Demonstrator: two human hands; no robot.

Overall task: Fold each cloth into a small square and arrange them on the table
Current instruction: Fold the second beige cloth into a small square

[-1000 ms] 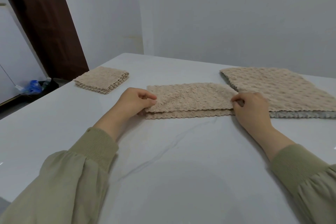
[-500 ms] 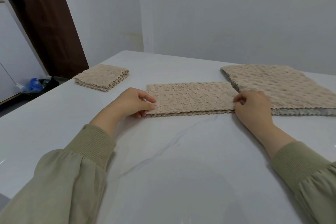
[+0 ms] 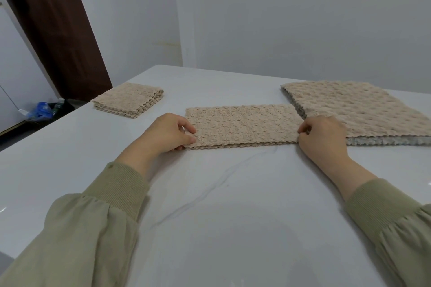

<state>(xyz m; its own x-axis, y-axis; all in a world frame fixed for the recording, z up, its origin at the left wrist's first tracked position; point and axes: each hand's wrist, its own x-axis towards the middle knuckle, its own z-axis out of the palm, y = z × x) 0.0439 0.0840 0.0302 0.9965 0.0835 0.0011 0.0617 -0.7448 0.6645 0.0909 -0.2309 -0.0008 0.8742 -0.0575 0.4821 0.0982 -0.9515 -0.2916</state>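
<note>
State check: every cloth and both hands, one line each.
Middle cloth: folded into a long strip, flat on the table.
Left cloth: folded into a small square.
Right cloths: stacked, unfolded.
Left hand: pinching the strip's left end.
Right hand: pinching the strip's right end.

place: plain indoor room, likely a home | landmark: white marble-veined table (image 3: 210, 193) | behind it: bare grey-white walls (image 3: 279, 18) are meeting in a corner | to its left: dark wooden door frame (image 3: 53, 25) is standing, blue plastic items (image 3: 40, 110) are lying on the floor
</note>
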